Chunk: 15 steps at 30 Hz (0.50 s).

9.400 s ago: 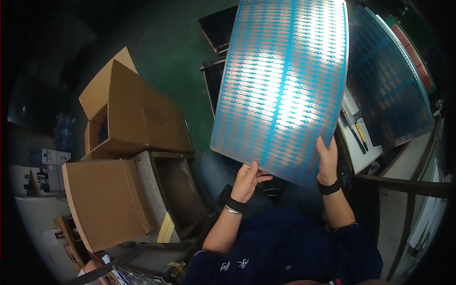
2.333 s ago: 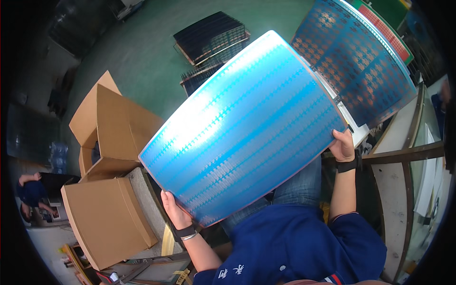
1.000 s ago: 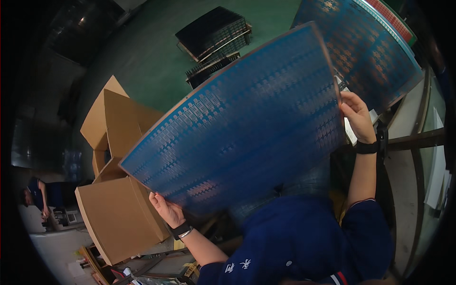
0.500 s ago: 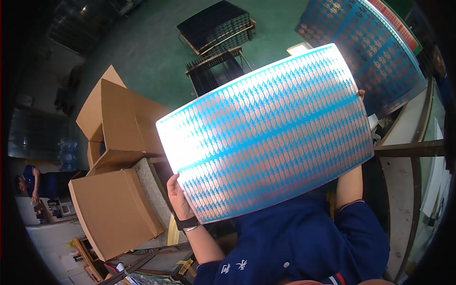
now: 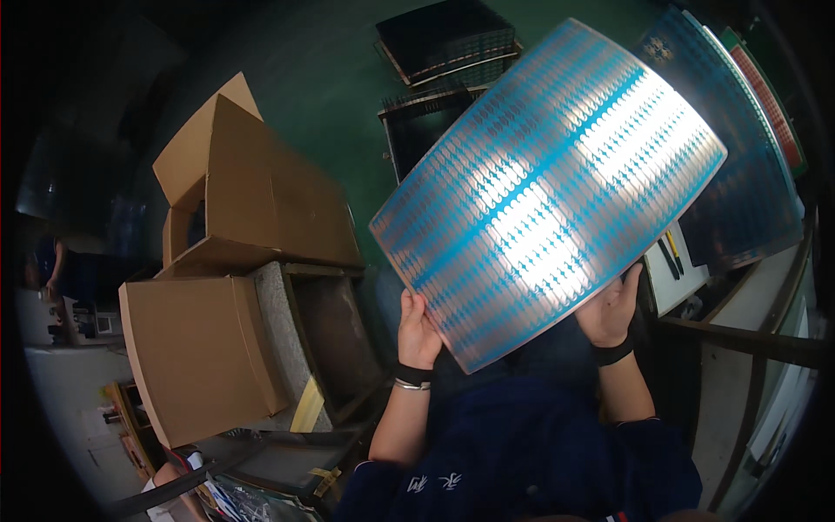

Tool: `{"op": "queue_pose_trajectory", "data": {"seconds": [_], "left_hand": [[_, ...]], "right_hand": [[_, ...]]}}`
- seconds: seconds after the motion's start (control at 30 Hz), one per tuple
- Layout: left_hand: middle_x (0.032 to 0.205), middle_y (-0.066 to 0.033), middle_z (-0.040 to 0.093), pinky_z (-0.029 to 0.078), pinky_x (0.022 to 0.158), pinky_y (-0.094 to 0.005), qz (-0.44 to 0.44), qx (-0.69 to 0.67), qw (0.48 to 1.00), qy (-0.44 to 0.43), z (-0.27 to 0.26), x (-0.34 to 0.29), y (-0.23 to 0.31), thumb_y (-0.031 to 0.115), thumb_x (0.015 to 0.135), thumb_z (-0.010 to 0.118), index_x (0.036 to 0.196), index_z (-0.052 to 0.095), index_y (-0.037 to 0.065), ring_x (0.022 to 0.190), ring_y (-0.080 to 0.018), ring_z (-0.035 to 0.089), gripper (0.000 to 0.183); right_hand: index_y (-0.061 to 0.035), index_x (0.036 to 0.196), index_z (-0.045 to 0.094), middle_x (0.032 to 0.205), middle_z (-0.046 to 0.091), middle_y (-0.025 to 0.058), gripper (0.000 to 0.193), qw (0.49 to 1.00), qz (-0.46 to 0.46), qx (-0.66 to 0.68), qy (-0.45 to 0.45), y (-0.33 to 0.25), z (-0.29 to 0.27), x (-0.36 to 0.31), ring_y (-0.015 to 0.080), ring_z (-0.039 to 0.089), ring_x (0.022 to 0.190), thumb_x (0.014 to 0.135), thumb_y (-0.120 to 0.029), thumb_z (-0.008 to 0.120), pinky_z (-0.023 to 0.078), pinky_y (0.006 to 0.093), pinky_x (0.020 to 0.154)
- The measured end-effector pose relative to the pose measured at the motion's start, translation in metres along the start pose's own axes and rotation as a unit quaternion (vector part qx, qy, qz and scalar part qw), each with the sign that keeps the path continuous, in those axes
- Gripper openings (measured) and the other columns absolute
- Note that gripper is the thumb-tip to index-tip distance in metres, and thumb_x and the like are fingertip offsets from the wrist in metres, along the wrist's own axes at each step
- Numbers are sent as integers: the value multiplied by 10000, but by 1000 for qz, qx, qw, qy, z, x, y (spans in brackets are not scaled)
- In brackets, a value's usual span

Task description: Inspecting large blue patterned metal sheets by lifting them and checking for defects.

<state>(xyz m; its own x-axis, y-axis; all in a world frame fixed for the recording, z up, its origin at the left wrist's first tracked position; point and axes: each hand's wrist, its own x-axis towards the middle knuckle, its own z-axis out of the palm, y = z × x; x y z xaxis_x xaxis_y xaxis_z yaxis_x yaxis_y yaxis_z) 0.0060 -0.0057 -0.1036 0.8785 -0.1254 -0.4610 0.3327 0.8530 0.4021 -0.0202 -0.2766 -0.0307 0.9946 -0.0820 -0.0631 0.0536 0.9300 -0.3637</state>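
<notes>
A large, stiff, shiny sheet (image 5: 522,196) with a blue and copper-coloured repeating pattern is tilted in front of me, its right end raised away from me. My left hand (image 5: 420,332) pinches its lower left edge, thumb at the front and fingers partly behind. At the near lower edge, my right hand (image 5: 609,311) is open with its palm turned up, touching or just under the sheet. Some of its fingers are hidden by the sheet. Bright glare covers parts of the pattern.
Cardboard boxes (image 5: 204,361) stand at left beside a dark open frame (image 5: 335,335). A rack of dark panels (image 5: 448,39) is on the green floor ahead. Similar patterned sheets (image 5: 739,174) lean at right, near pens (image 5: 672,252) on a white surface. Another person (image 5: 52,265) is at far left.
The sheet has turned, its right end swinging up and away. My right hand has left the right edge and come to the near lower edge. My left hand has shifted right with its corner.
</notes>
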Motion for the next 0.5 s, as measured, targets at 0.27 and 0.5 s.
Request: {"op": "queue_pose_trajectory", "data": {"seconds": [0.27,0.5], "left_hand": [[1000,-42,585,478,815,-299,-149,135,974,-107,20,30,-32,200,957,454,1144,439,105,921,-152,573,210],[1042,-126,598,513,758,-289,51,464,884,21,-33,45,3,127,957,421,1236,431,25,869,-170,608,297]], "right_hand": [[28,1241,404,1126,539,101,326,829,-192,-513,109,17,20,49,123,518,981,960,-136,433,404,262,873],[26,1233,468,731,597,61,322,667,-214,-705,109,61,-26,125,62,497,605,926,-76,465,414,230,553]]}}
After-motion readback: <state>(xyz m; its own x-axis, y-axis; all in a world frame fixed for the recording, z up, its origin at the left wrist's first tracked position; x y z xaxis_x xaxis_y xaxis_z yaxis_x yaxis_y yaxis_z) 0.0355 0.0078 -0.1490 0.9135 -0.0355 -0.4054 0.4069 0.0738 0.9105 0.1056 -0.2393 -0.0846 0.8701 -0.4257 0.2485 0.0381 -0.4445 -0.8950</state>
